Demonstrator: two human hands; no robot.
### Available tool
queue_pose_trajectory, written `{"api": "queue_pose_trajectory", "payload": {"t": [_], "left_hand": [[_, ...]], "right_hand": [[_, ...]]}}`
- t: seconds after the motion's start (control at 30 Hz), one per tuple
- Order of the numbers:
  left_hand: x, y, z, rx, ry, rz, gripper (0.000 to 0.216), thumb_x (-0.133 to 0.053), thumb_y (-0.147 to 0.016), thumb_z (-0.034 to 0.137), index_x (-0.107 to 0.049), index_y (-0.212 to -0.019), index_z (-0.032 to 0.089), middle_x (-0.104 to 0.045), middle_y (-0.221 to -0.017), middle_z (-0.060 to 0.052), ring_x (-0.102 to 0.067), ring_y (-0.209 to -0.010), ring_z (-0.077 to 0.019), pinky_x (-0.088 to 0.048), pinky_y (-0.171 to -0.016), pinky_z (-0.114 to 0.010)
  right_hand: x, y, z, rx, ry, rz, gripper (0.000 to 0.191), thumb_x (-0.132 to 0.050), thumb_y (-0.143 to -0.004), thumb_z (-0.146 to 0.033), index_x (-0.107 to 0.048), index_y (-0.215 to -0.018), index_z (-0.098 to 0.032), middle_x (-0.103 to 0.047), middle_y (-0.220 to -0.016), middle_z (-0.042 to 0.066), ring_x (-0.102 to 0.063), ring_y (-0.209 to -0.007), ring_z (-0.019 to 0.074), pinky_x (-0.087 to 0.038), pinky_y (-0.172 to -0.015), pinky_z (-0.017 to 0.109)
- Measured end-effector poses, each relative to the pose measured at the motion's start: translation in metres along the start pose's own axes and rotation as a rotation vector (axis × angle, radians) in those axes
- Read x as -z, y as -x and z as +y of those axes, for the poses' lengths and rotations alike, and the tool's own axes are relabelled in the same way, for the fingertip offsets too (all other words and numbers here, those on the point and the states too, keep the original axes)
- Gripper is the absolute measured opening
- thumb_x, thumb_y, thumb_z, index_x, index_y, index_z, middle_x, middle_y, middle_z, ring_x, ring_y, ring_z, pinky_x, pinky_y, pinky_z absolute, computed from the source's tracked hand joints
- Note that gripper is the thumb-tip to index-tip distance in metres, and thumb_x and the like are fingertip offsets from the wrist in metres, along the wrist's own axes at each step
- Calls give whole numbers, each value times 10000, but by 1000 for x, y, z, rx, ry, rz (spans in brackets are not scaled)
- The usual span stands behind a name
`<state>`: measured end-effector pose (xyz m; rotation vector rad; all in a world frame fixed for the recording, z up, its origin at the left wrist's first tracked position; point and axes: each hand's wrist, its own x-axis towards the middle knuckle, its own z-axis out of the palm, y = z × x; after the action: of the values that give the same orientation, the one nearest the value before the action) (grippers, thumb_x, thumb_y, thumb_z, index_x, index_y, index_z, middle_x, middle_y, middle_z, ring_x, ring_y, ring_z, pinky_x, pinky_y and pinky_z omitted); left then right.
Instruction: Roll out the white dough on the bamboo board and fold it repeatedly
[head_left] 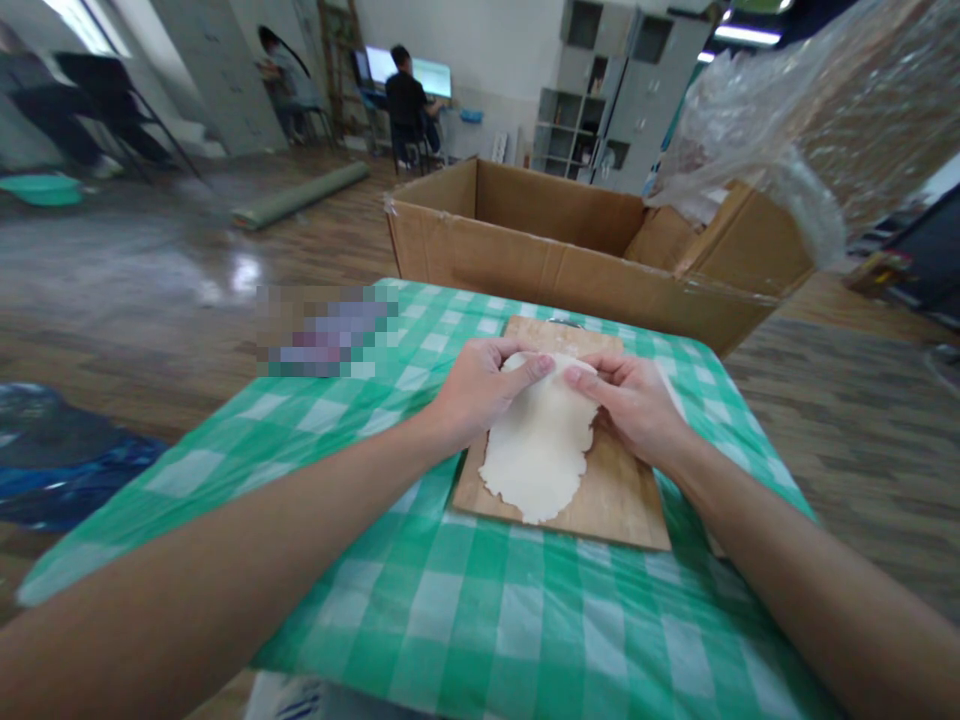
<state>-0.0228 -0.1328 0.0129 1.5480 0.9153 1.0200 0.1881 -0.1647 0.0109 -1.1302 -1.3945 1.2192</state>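
A thin, pale sheet of dough [538,450] with ragged edges hangs over a wooden cutting board [622,510]. My left hand [491,385] pinches its far left edge, thumb on top and fingers behind. At the far right edge, my right hand [630,400] grips the sheet the same way, its thumb close to the left one. The dough's lower end reaches toward the near side of the board; whether it rests there or hangs just above, I cannot tell. A little white flour shows on the board beyond my hands.
A green-and-white checked cloth [465,610] covers the table. Behind it stands a large open cardboard box [540,255] with plastic wrap [757,150]. A pixelated patch [330,335] lies at the table's left. Several people sit farther back, one person [409,100] at monitors.
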Motion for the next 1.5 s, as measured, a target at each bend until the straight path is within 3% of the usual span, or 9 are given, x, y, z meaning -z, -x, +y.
{"api": "queue_pose_trajectory", "payload": {"t": [0.13,0.43,0.8,0.93,1.17,1.33,1.5], "left_hand": [[-2,3,6,-10,-68,-63,370,-810,-819,502,-816,-999,178,-804,-992,-91,-720,-812,-214,-525,-637,-271],[-1,4,6,-27,-162,-32,307,-787,-830,469,-815,-936,182,-795,-921,-62,-694,-770,-193,-490,-604,-253],[0,-3,-5,25,89,9,377,-828,-802,477,-793,-999,158,-807,-977,-104,-733,-774,-214,-551,-623,-289],[0,-2,-3,61,141,47,386,-855,-773,479,-790,-975,157,-807,-958,-99,-724,-741,-201,-550,-613,-285],[2,-2,-6,132,221,-47,417,-889,-754,451,-783,-1034,160,-811,-1035,-118,-759,-795,-225,-592,-666,-311],[1,-1,-5,105,117,-31,395,-896,-744,466,-795,-975,161,-813,-977,-108,-752,-759,-225,-579,-634,-312],[-2,3,2,44,23,-50,394,-882,-757,489,-813,-967,162,-808,-959,-99,-735,-754,-212,-552,-610,-288]], "right_hand": [[-1,4,-3,17,93,10,364,-826,-837,-563,-769,-893,-208,-714,-728,7,-605,-551,139,-463,-458,249],[-8,9,-14,73,238,3,369,-782,-868,-574,-722,-858,-210,-653,-661,-9,-543,-514,126,-403,-421,237],[2,-1,3,89,96,48,369,-798,-864,-574,-828,-955,-219,-808,-916,54,-718,-747,198,-587,-661,312],[2,-1,1,52,40,60,386,-821,-834,-588,-818,-924,-213,-800,-884,51,-718,-725,190,-607,-679,321],[3,0,0,126,129,117,365,-818,-846,-565,-792,-838,-202,-772,-798,43,-675,-659,171,-545,-585,283],[-4,3,-6,97,103,12,382,-848,-815,-552,-798,-1017,-232,-787,-905,37,-687,-725,180,-546,-614,286],[-9,9,-17,127,338,39,363,-815,-840,-543,-785,-774,-187,-694,-696,16,-560,-600,142,-410,-498,254]]}}
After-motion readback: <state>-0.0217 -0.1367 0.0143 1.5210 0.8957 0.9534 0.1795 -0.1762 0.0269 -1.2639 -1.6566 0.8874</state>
